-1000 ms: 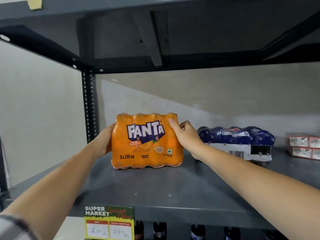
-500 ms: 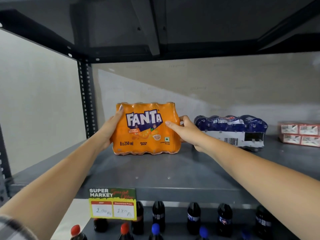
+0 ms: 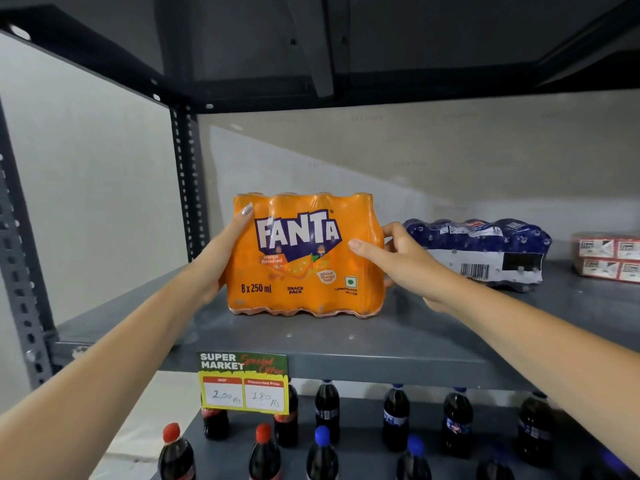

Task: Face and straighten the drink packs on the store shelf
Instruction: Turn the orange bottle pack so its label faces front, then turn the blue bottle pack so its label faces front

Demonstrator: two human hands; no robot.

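An orange Fanta pack [image 3: 304, 258] stands upright on the grey metal shelf [image 3: 346, 341], its logo side facing me. My left hand [image 3: 221, 254] grips its left side, thumb across the front top corner. My right hand [image 3: 401, 258] holds its right side, thumb on the front face and fingers curled behind. Just right of that hand, a dark blue drink pack [image 3: 481, 254] lies on its side with its barcode label toward me.
Red and white cartons [image 3: 609, 258] sit at the shelf's far right. A supermarket price tag [image 3: 244, 382] hangs on the shelf's front edge. Several dark soda bottles [image 3: 327, 410] with red and blue caps stand on the lower shelf. A perforated upright post [image 3: 187, 181] stands at the back left.
My left thumb came round onto the pack's front top corner, and my right thumb slid lower on the front face. The view tilted down, showing more of the lower shelf.
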